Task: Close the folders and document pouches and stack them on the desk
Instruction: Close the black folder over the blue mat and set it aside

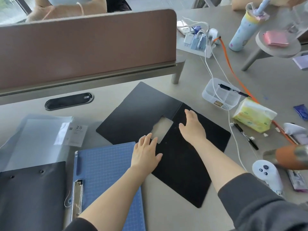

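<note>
Black folder lying open across grey desk; left hand and right hand resting flat on it. Blue grid folder sitting just left; tissue pack lying right.

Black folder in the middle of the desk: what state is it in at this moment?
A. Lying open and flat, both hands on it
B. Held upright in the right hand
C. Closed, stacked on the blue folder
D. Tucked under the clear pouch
A: the black folder lies spread open on the desk, left hand and right hand resting flat on it.
</note>
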Demonstrator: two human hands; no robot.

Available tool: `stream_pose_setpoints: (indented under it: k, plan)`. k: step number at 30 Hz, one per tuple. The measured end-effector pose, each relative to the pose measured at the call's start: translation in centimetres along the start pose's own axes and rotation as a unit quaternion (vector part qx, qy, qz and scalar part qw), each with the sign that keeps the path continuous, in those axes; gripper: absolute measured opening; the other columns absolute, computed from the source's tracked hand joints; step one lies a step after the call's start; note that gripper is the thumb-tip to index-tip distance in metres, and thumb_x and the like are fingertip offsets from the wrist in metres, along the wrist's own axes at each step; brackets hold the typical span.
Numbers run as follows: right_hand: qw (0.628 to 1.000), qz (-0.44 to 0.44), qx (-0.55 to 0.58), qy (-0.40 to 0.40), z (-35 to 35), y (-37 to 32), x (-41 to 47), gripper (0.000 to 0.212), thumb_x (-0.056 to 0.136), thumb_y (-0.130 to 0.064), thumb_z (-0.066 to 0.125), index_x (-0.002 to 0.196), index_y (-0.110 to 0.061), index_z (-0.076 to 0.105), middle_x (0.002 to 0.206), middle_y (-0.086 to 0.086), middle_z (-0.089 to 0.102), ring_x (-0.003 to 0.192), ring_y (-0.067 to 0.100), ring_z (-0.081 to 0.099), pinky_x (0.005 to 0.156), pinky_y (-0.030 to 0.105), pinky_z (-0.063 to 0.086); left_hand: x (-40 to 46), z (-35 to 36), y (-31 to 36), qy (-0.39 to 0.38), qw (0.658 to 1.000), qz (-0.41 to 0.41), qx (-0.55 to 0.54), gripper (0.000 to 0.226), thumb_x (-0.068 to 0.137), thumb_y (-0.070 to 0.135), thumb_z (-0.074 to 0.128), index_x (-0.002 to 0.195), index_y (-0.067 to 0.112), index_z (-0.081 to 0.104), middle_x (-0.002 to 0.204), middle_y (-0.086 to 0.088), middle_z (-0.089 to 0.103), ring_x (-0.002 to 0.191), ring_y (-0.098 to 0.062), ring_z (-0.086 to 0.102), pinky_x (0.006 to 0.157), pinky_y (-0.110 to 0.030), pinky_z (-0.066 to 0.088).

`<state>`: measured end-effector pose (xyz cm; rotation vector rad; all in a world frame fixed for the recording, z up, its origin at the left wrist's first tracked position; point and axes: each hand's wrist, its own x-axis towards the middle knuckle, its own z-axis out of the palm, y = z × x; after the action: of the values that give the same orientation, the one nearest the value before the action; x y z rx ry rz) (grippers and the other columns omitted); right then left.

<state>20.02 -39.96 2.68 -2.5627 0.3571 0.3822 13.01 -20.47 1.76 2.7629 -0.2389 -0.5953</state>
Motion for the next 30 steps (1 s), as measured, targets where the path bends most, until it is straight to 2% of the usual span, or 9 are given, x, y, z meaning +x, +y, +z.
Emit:
stream_pose_setpoints:
  k: [8,13,18,25,30]
  plan:
    - [1.000,-0.003,-0.009,-0.013,-0.8,1.2,3.8,0.064,0.096,-0.026,0.045,0.154,-0.022,0.017,0.164,0.000,0.010,0.128,0.028,0.051,0.091,0.042,0.048,2.2,0.1,2.4,0.015,1.000,-0.017,-0.001,0.044,0.097,0.041,0.049,0.136,0.019,0.049,0.155,0.000,0.030,0.146,-0.024,0.020,0.115,-0.041,0.027]
    - [1.000,-0.007,0.013,-0.018,-1.0,1.3,4.4,0.060,0.096,-0.025,0.045,0.152,-0.023,0.023,0.159,-0.002,0.022,0.124,0.028,0.053,0.091,0.044,0.049,2.4,0.4,3.0,0.010,0.999,-0.034,-0.007,0.044,0.098,0.040,0.049,0.137,0.020,0.050,0.153,0.001,0.035,0.145,-0.024,0.023,0.117,-0.042,0.025]
    - [1.000,-0.004,0.029,0.004,-1.0,1.2,4.9,0.055,0.096,-0.022,0.046,0.149,-0.020,0.030,0.152,0.004,0.031,0.114,0.031,0.058,0.089,0.043,0.050,2.7,0.4,3.3,0.007,0.999,-0.041,-0.005,0.044,0.096,0.038,0.053,0.136,0.020,0.050,0.152,0.000,0.035,0.145,-0.024,0.023,0.117,-0.043,0.023]
    - [0.998,0.020,0.044,0.041,-1.4,1.1,5.3,0.048,0.096,-0.019,0.046,0.143,-0.012,0.038,0.140,0.008,0.038,0.102,0.031,0.060,0.076,0.038,0.050,2.8,0.7,3.5,0.018,0.998,-0.053,-0.029,0.038,0.097,0.035,0.055,0.132,0.019,0.055,0.155,0.000,0.034,0.146,-0.023,0.023,0.119,-0.043,0.019]
    - [0.996,0.039,0.050,0.067,-2.0,1.3,5.0,0.044,0.098,-0.026,0.046,0.139,-0.010,0.048,0.133,0.008,0.043,0.092,0.028,0.059,0.072,0.034,0.045,2.5,0.6,3.9,0.026,0.997,-0.049,-0.045,0.033,0.097,0.034,0.056,0.125,0.018,0.059,0.151,0.001,0.038,0.144,-0.022,0.027,0.119,-0.041,0.018]
